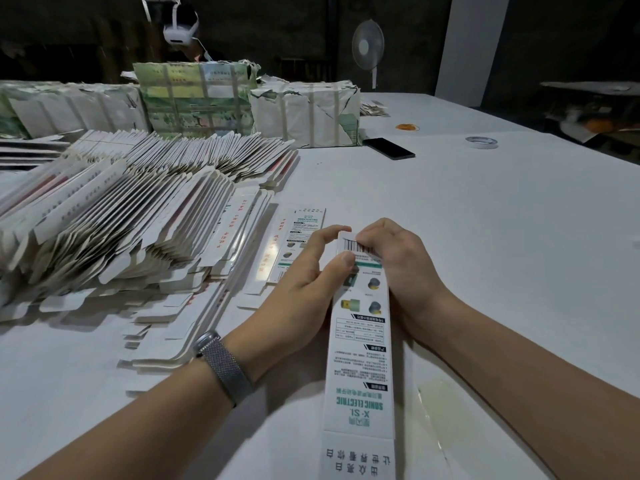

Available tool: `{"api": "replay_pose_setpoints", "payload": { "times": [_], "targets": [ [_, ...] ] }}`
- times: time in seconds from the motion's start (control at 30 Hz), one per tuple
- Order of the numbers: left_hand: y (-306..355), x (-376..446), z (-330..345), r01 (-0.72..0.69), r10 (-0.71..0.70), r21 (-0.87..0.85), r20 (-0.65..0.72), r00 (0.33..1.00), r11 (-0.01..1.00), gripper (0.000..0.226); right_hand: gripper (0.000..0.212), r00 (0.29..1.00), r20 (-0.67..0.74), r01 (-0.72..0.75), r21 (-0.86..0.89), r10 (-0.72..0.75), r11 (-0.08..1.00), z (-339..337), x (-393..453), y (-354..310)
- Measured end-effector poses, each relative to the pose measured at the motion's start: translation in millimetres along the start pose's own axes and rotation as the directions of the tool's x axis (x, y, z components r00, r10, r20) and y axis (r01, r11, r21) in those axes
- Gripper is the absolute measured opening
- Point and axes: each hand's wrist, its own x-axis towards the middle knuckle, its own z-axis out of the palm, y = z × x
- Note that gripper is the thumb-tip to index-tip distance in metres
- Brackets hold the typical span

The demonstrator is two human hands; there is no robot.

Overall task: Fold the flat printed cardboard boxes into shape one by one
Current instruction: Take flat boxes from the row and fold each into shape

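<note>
A long white printed cardboard box with green lettering and a barcode runs from the picture's bottom edge up to my hands. My left hand holds its left side, thumb on the printed face near the barcode. My right hand grips its far end, fingers curled over the barcode. A flat printed box lies on the table just beyond my left hand. A large fanned stack of flat white boxes fills the left of the table.
Strapped bundles of packed cartons stand at the back. A black phone, a tape roll and orange rubber bands lie on the white table. A fan stands behind. A person sits beyond the bundles.
</note>
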Motion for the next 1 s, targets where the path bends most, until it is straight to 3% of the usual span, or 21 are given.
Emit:
{"api": "replay_pose_setpoints", "payload": {
  "times": [0.13,0.23,0.53,0.7,1.0],
  "targets": [
    [2.5,-2.0,0.3,0.013,-0.013,0.037,0.007,1.0,0.999,0.049,0.013,1.0,0.0,-0.007,-0.026,0.007,1.0,-1.3,1.6,-0.9],
    [3.0,-2.7,-0.8,0.02,-0.02,0.018,0.022,1.0,1.0,0.046,0.009,1.0,0.011,0.009,-0.024,-0.008,1.0,-1.1,1.6,0.2],
    [2.5,-2.9,-2.5,0.0,-0.001,0.029,0.051,0.999,1.0,0.044,0.015,0.999,0.024,0.023,-0.071,-0.022,0.997,-2.9,2.1,-0.9],
    [2.7,-3.7,-2.6,-0.004,0.001,0.046,0.06,0.998,0.999,0.044,0.034,0.998,0.031,0.065,-0.111,-0.062,0.992,-8.8,2.2,-3.8],
    [-0.9,-0.8,-3.0,-0.006,0.006,0.013,0.054,0.999,1.0,0.042,0.033,0.998,0.069,0.02,-0.134,-0.011,0.991,-8.1,0.4,-7.0]
  ]
}}
